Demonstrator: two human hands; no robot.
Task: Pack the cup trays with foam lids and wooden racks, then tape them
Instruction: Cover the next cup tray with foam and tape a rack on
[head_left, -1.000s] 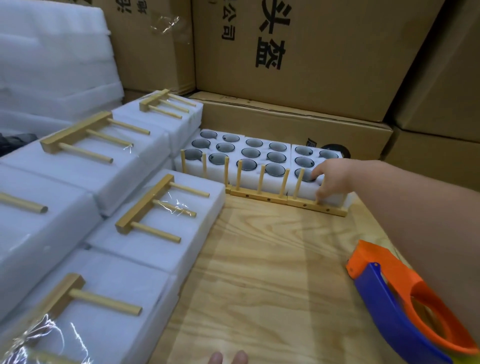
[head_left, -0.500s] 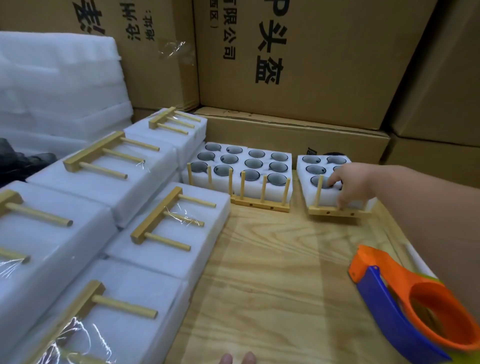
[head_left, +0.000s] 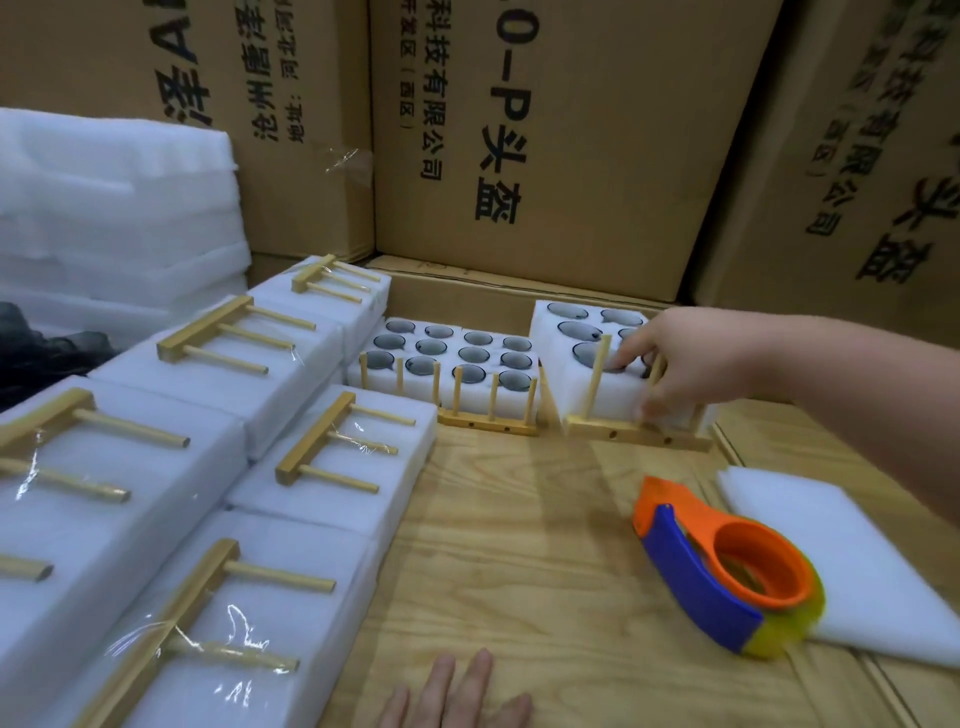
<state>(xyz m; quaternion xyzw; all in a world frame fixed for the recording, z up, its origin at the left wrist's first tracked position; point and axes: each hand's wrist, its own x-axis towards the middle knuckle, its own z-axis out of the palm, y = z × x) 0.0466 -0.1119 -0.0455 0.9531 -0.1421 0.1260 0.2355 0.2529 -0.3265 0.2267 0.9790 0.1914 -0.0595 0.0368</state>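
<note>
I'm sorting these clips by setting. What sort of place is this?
Probably a warehouse packing station: stacked brown cardboard cartons line the back, taped white foam packs with wooden racks pile up on the left, and an orange and blue tape dispenser lies on the wooden worktable.

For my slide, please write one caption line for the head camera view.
Right hand grips a white foam cup tray with its wooden peg rack, beside an orange-and-blue tape dispenser.

The right hand (head_left: 680, 358) grips a foam cup tray (head_left: 597, 384) with its wooden rack (head_left: 631, 428), while the left hand (head_left: 457, 691) rests flat on the table (head_left: 519, 545) near a tape dispenser (head_left: 727, 571).
</note>
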